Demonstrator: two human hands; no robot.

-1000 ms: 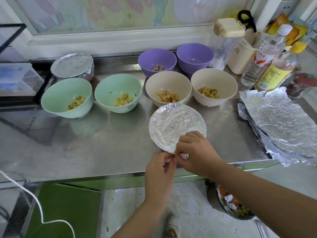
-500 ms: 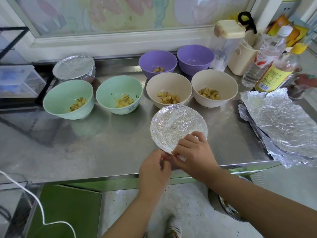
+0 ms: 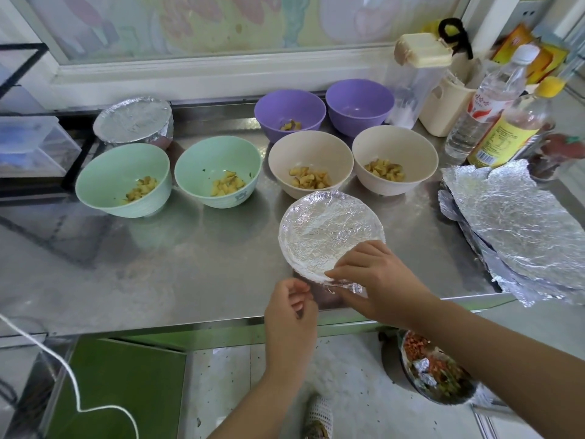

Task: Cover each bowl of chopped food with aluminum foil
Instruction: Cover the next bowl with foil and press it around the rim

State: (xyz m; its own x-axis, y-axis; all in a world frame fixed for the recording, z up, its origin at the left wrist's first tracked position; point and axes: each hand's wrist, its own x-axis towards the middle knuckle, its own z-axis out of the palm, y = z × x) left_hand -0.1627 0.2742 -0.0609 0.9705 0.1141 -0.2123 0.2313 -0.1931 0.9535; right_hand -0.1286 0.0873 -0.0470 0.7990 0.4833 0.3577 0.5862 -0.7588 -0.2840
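1. The foil-covered bowl [image 3: 329, 232] stands near the front edge of the bench [image 3: 158, 264], just in front of the left beige bowl [image 3: 310, 153]. The foil hides its contents.
2. The right hand [image 3: 376, 280] covers its near rim, fingers curled down onto a crumpled foil flap [image 3: 346, 286]. The thumb is out of sight.
3. The left hand [image 3: 291, 308] hovers just beside that flap without touching it, fingers loosely curled and holding nothing.
4. Yellow chopped pieces lie uncovered in the left green bowl [image 3: 117, 172], the right green bowl [image 3: 215, 160], both beige bowls including the right beige bowl [image 3: 395, 147], and the left purple bowl [image 3: 288, 109].
5. I cannot tell whether the right purple bowl [image 3: 359, 106] holds food.
6. A second covered bowl [image 3: 133, 120] sits at the back left.
7. The foil sheets [image 3: 512, 223] lie stacked at the right, cut off by the frame edge.
8. Behind them stand a clear bottle [image 3: 487, 103] and a yellow-labelled bottle [image 3: 506, 131], their print too blurred to read.
9. Below the bench, the right forearm [image 3: 493, 353] partly hides a dark bowl [image 3: 437, 372] of scraps.
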